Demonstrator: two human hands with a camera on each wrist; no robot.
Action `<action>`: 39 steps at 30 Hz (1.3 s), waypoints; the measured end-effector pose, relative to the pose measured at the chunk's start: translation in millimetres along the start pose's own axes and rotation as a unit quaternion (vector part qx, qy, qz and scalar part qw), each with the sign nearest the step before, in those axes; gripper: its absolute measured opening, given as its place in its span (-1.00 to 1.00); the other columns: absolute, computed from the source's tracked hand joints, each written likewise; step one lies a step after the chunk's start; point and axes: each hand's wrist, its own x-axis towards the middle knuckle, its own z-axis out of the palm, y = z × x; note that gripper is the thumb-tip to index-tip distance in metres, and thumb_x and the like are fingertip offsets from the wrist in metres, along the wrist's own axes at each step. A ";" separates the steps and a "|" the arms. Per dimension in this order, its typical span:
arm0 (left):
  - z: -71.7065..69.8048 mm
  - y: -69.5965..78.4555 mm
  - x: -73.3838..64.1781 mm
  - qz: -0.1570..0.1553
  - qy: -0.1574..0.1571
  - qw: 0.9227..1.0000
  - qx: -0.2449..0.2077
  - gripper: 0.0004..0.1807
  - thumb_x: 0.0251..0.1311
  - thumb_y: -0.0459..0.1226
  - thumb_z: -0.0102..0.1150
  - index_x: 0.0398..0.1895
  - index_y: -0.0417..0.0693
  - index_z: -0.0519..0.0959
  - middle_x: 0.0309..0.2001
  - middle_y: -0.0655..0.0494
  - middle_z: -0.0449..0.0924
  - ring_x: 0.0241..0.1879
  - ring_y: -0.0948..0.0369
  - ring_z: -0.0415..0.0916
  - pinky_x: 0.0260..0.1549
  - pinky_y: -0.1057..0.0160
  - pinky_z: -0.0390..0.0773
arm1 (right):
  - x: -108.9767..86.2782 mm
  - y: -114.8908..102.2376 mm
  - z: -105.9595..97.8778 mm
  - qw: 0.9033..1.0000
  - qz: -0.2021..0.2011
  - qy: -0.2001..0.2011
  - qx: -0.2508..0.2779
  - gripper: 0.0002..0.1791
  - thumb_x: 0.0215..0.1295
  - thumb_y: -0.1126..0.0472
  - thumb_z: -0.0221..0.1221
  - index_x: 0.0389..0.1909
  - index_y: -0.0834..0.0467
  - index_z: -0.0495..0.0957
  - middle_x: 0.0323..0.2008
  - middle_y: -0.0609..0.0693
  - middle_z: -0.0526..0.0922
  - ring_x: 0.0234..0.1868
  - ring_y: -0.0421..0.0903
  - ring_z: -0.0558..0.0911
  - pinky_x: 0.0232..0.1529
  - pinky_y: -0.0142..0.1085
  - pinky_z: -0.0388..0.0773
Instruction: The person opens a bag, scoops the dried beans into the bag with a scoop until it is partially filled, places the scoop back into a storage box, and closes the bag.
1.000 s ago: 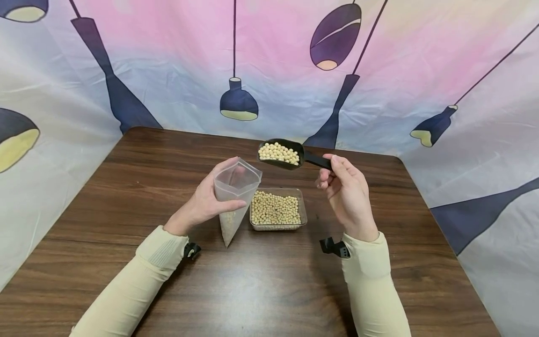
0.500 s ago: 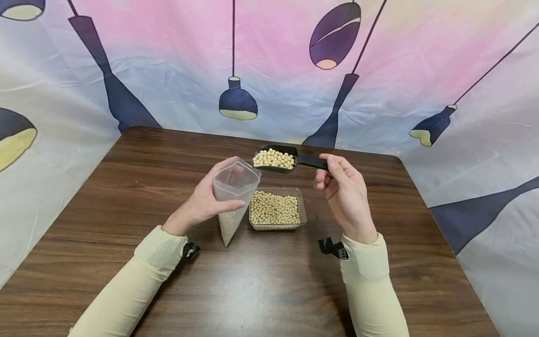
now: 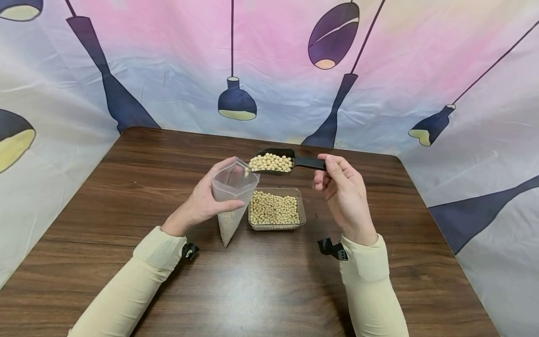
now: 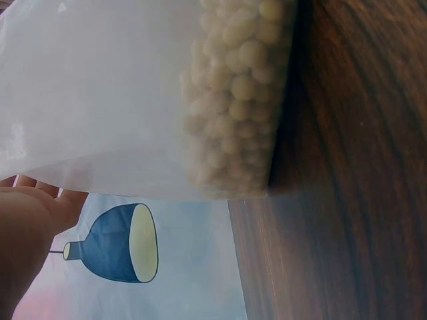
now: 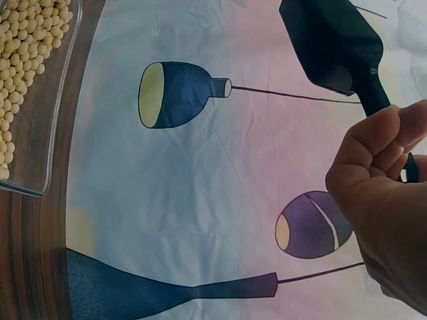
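Note:
My left hand [image 3: 204, 199] grips a translucent plastic bag [image 3: 233, 196], its mouth spread wide at the top. Pale soybeans [image 4: 237, 100] fill the bottom of the bag in the left wrist view. By its black handle, my right hand [image 3: 345, 192] holds a scoop [image 3: 286, 173] heaped with soybeans [image 3: 271, 162]. The scoop's lip is right at the bag's right rim, and a few beans show just inside the mouth. From below, the right wrist view shows the scoop's dark underside [image 5: 333, 47] and the fingers pinching its handle.
A clear plastic box [image 3: 302, 208] of soybeans stands on the dark wooden table [image 3: 269, 281], just right of the bag and below the scoop. Behind the table hangs a cloth [image 3: 177, 84] printed with lamps.
The scoop has moved left and slightly down to the bag's mouth, its lip tipping lower. Beans now fall into the bag. My left hand and the bag have hardly moved.

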 end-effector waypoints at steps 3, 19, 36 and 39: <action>0.4 0.4 0.1 -0.001 -0.001 1.000 -0.002 0.04 -0.12 -0.55 0.44 0.48 0.03 0.15 0.23 -0.08 0.40 0.16 0.01 0.39 0.01 0.29 0.48 | -0.2 -0.2 0.0 1.000 0.000 0.000 0.000 -0.70 0.49 0.16 0.01 0.07 0.29 0.43 -0.52 0.01 0.56 -0.52 -0.16 0.52 -0.39 -0.40 0.52; 1.3 -1.2 2.4 -0.010 -0.001 1.000 -0.005 0.03 -0.11 -0.53 0.44 0.47 0.06 0.16 0.22 -0.08 0.40 0.15 0.00 0.39 -0.01 0.26 0.50 | -0.7 -3.6 -0.8 1.000 -0.005 -0.001 -0.002 -0.70 0.48 0.17 0.02 0.07 0.28 0.44 -0.52 0.01 0.56 -0.52 -0.16 0.52 -0.39 -0.40 0.52; -2.0 3.1 -0.8 -0.023 0.007 1.000 0.008 0.03 -0.10 -0.52 0.46 0.47 0.07 0.16 0.23 -0.04 0.40 0.17 0.02 0.38 0.01 0.33 0.46 | 3.5 1.0 5.9 1.000 0.014 -0.005 -0.022 -0.71 0.47 0.15 0.04 0.05 0.26 0.46 -0.51 0.01 0.56 -0.51 -0.16 0.52 -0.39 -0.40 0.52; -0.7 4.1 0.6 -0.035 0.004 0.999 0.015 0.03 -0.08 -0.47 0.47 0.48 0.11 0.15 0.25 0.00 0.38 0.20 0.09 0.36 0.02 0.34 0.45 | 4.7 1.1 8.2 1.000 0.015 -0.009 -0.023 -0.71 0.47 0.15 0.04 0.05 0.26 0.46 -0.51 0.02 0.56 -0.50 -0.15 0.52 -0.38 -0.40 0.52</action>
